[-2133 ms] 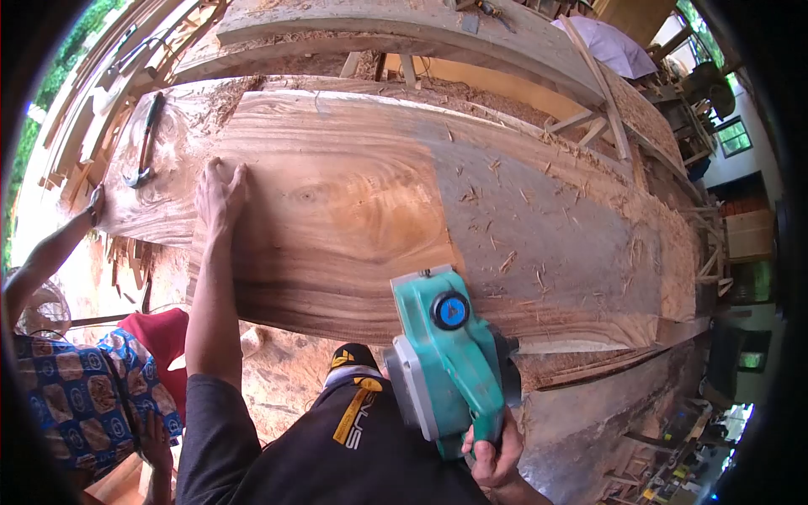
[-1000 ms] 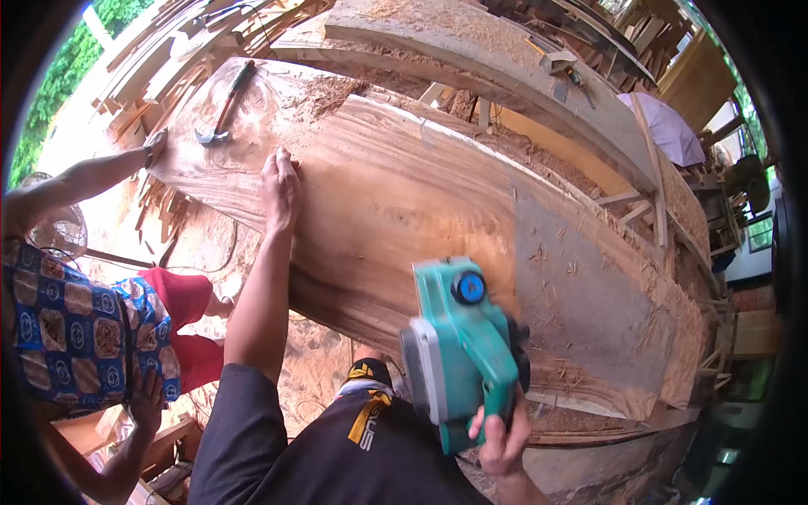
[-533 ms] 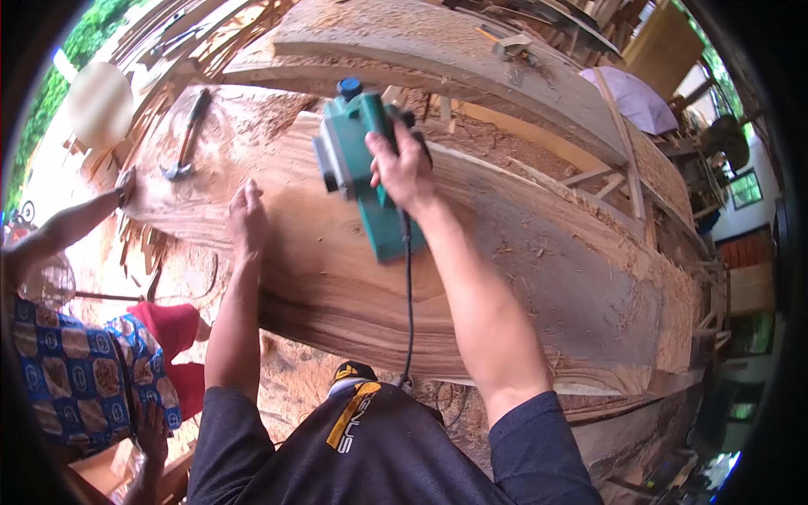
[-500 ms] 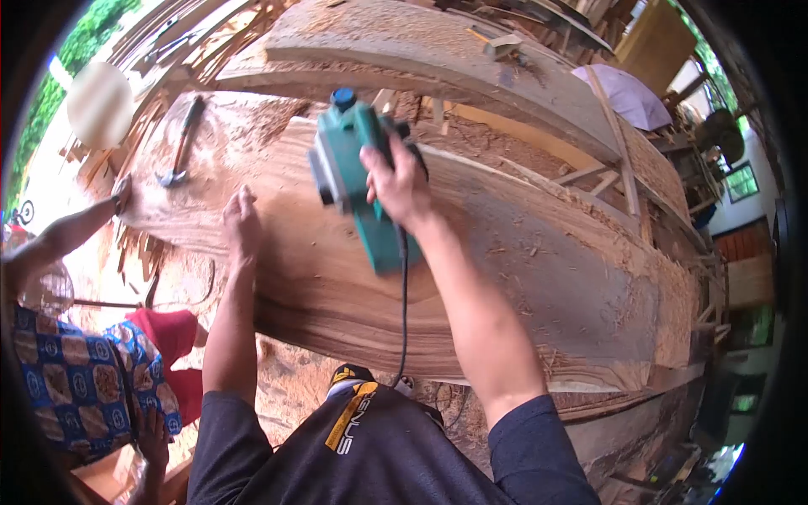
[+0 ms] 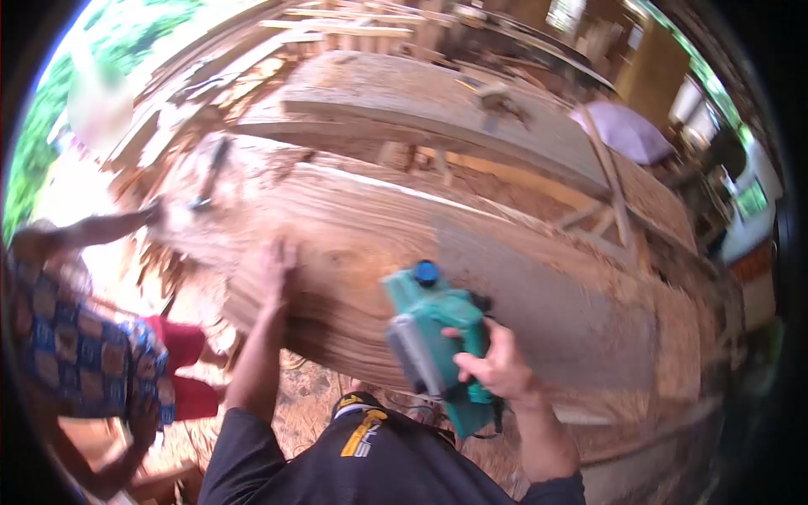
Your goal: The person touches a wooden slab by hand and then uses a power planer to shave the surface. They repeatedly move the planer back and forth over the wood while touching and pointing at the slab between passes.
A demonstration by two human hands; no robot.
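Note:
My right hand [image 5: 498, 358] is wrapped round the handle of a green electric hand planer [image 5: 433, 332] with a blue knob. The planer overlaps the near edge of a wide wooden slab [image 5: 353, 219], close to my body. On the slab's left part, my left hand [image 5: 278, 265] lies palm down with its fingers stretched out. Brown grain shows over the slab's left half, and a grey rough surface covers much of the right half. Beyond my left hand, a hammer [image 5: 210, 172] rests near the slab's far left end.
At the left stands another person in a patterned shirt [image 5: 80, 353] and red shorts, one arm reaching to the slab's end. A second thick plank [image 5: 379, 93] lies behind. Farther back are stacked wood strips [image 5: 337, 29] and a pale purple cloth [image 5: 627, 130]. Shavings cover the ground.
The planer has come right and towards me in my right hand, from mid-slab to the near edge. My left hand has moved right and flattened onto the wood. The view has shifted.

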